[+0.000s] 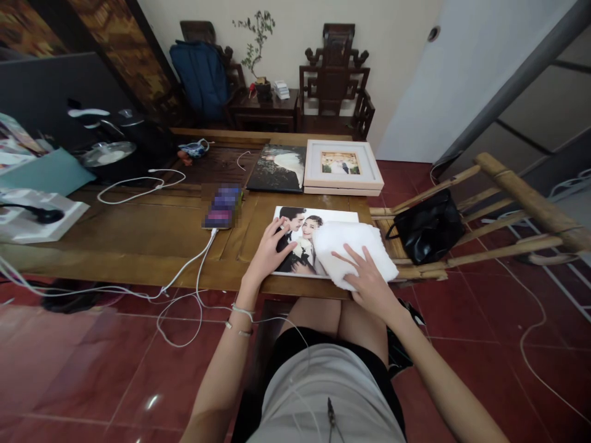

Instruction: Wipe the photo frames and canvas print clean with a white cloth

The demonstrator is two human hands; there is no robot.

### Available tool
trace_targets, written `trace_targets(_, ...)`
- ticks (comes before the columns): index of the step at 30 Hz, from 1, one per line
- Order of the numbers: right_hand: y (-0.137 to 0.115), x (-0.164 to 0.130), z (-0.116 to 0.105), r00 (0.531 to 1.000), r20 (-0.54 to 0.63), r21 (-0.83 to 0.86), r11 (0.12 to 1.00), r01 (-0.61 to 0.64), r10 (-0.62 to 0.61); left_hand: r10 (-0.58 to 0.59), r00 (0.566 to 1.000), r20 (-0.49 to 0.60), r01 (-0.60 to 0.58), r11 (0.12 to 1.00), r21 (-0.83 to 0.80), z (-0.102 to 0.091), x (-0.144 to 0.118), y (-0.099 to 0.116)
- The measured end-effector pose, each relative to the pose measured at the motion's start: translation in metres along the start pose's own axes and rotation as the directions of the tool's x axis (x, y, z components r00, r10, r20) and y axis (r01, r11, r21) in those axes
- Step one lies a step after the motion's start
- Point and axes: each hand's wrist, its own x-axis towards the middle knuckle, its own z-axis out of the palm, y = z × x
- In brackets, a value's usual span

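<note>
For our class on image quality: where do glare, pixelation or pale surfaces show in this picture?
Head view: a small bright glare on the red floor tiles, lower left; head view: the phone is broken into coarse blocks; head view: the white cloth under the right hand looks very pale, its edge fuzzy.
</note>
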Motion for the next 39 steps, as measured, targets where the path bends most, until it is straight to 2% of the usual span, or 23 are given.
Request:
trace_targets(4,0.007,-0.001,0.003,0.999,-0.03,0.025,0.999,0.027,-0.026,0.006,1.0,0.022,-0.006,1.0,-0.005,0.001,0.0,-0.004)
trace_targets(7,0.022,-0.006,0.001,0.997,-0.071,0.079,0.996,0.028,-0.022,0.009,0.999,0.036,-0.009,1.0,-0.004,0.0,0.001,-0.005)
trace_targets(9,0.035,-0.008,-0.005,0.991,-0.132,0.083,0.997,-0.006,0.017,0.007,0.999,0.039,-0.007,1.0,0.001,-0.001,0.002,-0.005)
trace_targets(12,0.056,0.001,-0.015,0.974,-0.207,-0.011,0.996,-0.094,0.089,-0.002,1.0,0.027,0.002,1.0,0.013,0.0,0.002,-0.005)
trace_targets(14,0.066,0.013,-0.019,0.985,-0.142,-0.098,0.989,-0.111,0.097,-0.001,1.0,0.015,0.001,1.0,0.018,0.0,0.002,-0.005)
trace_targets(16,0.074,0.032,-0.018,0.997,0.012,-0.151,0.985,-0.077,0.08,0.009,1.0,0.008,-0.009,1.0,0.018,0.001,0.001,-0.005)
trace_targets(19,0.082,0.064,-0.011,0.978,0.194,-0.182,0.983,-0.038,0.074,0.029,1.0,0.0,-0.029,0.999,0.019,0.001,0.0,-0.006)
trace_targets(23,0.086,0.091,-0.002,0.961,0.228,-0.195,0.974,-0.111,0.156,0.042,0.999,-0.01,-0.042,0.999,0.016,0.001,-0.001,-0.007)
trace_targets(25,0.081,0.089,-0.002,0.957,0.239,-0.187,0.975,-0.12,0.164,0.041,0.999,-0.014,-0.041,0.999,0.011,0.002,-0.002,-0.007)
trace_targets(28,0.061,0.062,-0.003,0.964,0.246,-0.174,0.983,-0.063,0.105,0.04,0.999,-0.026,-0.04,0.999,0.005,0.003,-0.002,-0.006)
trace_targets(33,-0.001,-0.006,-0.008,0.986,0.166,-0.097,0.995,0.035,-0.018,0.025,0.999,-0.041,-0.025,1.0,0.0,0.005,-0.001,-0.004)
trace_targets(35,-0.022,-0.025,-0.011,0.99,0.134,-0.058,0.997,0.057,-0.049,0.026,0.999,-0.04,-0.026,1.0,0.0,0.005,-0.001,-0.003)
trace_targets(37,-0.034,-0.033,-0.013,0.989,0.132,-0.019,0.997,0.07,-0.067,0.033,0.999,-0.042,-0.032,0.999,0.002,0.005,-0.001,-0.002)
trace_targets(39,-0.033,-0.031,-0.015,0.984,0.166,0.005,0.998,0.062,-0.063,0.032,0.999,-0.039,-0.032,0.999,0.008,0.004,-0.001,-0.001)
